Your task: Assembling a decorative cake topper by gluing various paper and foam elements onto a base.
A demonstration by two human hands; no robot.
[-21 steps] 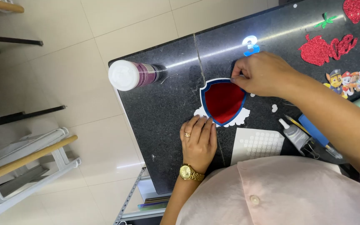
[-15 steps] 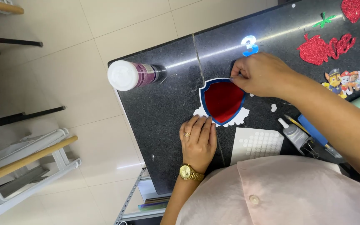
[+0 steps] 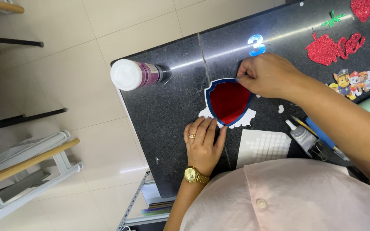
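A red shield-shaped paper cutout (image 3: 229, 102) with a blue border lay flat near the middle of the black speckled stone table (image 3: 168, 111), on top of a white scalloped paper piece (image 3: 245, 119) that showed along its lower edge. The left hand (image 3: 203, 143), wearing a gold ring and a gold wristwatch, lay flat with its fingers together, their tips pressing on the lower left edge of the shield. The right hand (image 3: 265, 75) was at the shield's upper right corner, its fingers drawn in to a narrow pinch on the blue border there. A bottle with a white cap (image 3: 138, 75) lay on its side near the table's left edge, well apart from the shield. A white sheet of round adhesive dots (image 3: 264, 146) sat just right of the left hand, and a small glue bottle (image 3: 301, 136) lay beside it. A blue glitter numeral (image 3: 257, 44) sat just above the right hand, with red glitter cutouts (image 3: 331, 47) and cartoon dog stickers (image 3: 352, 80) farther right.
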